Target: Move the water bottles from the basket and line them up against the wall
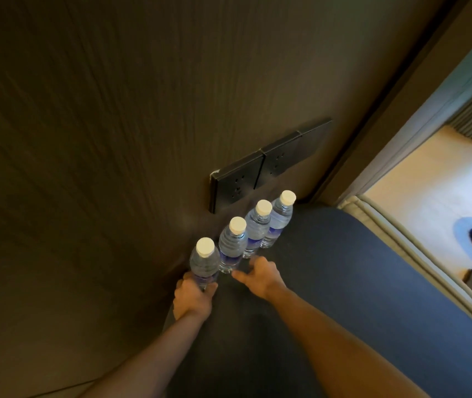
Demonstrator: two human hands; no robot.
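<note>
Several clear water bottles with white caps and blue labels stand upright in a row along the dark wood wall [114, 139]. My left hand [192, 297] grips the base of the nearest bottle [204, 264], which stands at the row's near end. The second bottle [232, 244], the third bottle [257, 228] and the farthest bottle [280, 218] stand free beside it. My right hand [260, 275] hovers with fingers spread just in front of the second and third bottles' bases, holding nothing. The basket is not in view.
A dark surface [329, 282] carries the bottles. A black strip of wall sockets [257, 168] sits on the wall just behind the row. To the right, past a padded pale edge [401, 239], lies a lit cream floor [435, 179].
</note>
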